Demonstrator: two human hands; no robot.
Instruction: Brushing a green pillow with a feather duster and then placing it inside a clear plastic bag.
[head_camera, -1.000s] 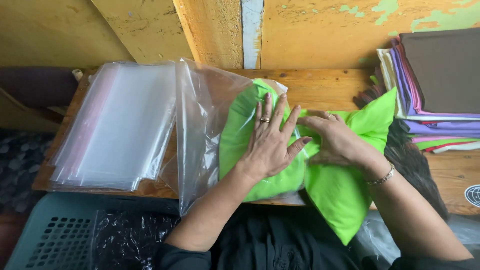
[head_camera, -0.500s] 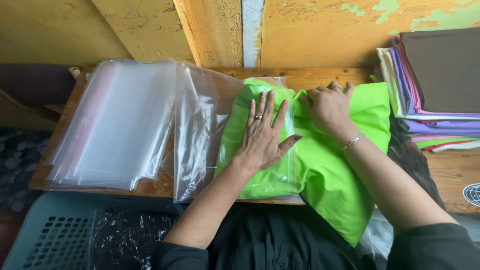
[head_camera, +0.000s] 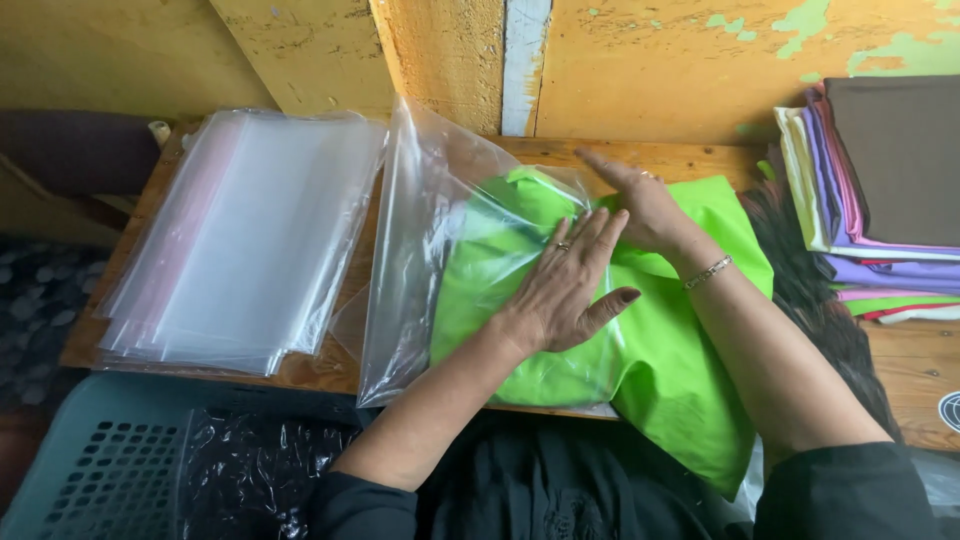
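A folded bright green cloth lies on the wooden table, its left half inside a clear plastic bag. My left hand lies flat, fingers spread, on the bagged part of the cloth; it wears a ring. Fingers extended, my right hand rests on the upper edge of the cloth at the mouth of the bag. A bracelet is on that wrist. Neither hand grips anything that I can see.
A stack of empty clear plastic bags lies on the table's left part. Folded cloths in several colours are piled at the right. A grey-green plastic basket lined with dark plastic stands at lower left. A yellow painted wall runs behind.
My right hand has moved up and left along the cloth to its top edge. More of the green cloth sits inside the bag, and the bag's left flap has lifted.
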